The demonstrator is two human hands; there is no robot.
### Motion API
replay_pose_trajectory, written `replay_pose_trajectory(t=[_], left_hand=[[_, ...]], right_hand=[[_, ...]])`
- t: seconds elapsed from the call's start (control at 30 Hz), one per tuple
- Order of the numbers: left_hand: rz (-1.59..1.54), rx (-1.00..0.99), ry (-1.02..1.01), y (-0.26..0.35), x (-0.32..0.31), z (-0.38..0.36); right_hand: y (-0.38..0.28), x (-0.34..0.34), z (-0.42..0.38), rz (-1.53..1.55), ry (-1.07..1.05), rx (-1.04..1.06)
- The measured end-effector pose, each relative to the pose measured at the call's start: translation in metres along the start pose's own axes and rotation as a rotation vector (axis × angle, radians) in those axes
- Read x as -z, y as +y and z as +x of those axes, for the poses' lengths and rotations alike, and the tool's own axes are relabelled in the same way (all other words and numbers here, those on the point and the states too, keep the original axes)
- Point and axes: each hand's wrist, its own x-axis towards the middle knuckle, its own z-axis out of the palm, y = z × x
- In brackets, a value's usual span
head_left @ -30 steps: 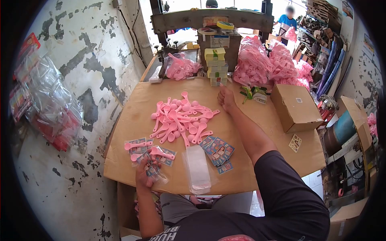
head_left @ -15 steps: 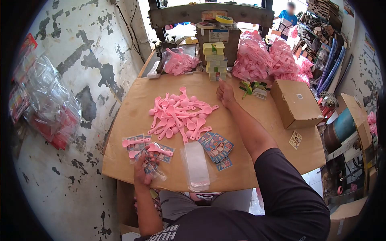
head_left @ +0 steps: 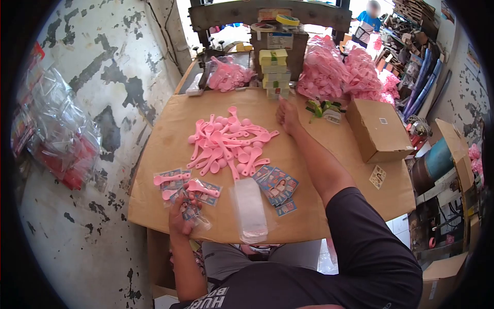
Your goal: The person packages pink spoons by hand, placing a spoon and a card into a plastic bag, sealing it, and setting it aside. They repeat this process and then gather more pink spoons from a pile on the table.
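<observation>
My left hand holds a clear packet with a blue printed card at the table's lower left, beside several packets with pink spoons. My right hand rests closed near the foot of a stack of yellowish card bundles; whatever its fingers hold, if anything, is too small to make out. Between my arms lies a pile of pink spoons. Nearer me are a stack of clear bags and fanned blue cards.
A closed cardboard box stands at the right, near a yellow card. Green and yellow scraps lie beyond my right forearm. Bags of pink spoons line the back. A person is in the far background.
The view has shifted slightly. Both my hands stay in nearly the same places, and the person in the background has turned a little.
</observation>
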Motion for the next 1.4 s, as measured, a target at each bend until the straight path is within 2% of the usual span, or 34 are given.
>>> replay_pose_trajectory(t=[1.4], left_hand=[[0.051, -0.018, -0.007, -0.0022, -0.0022, -0.0068]], right_hand=[[0.0010, -0.0040, -0.0019, -0.121, 0.003, 0.012]])
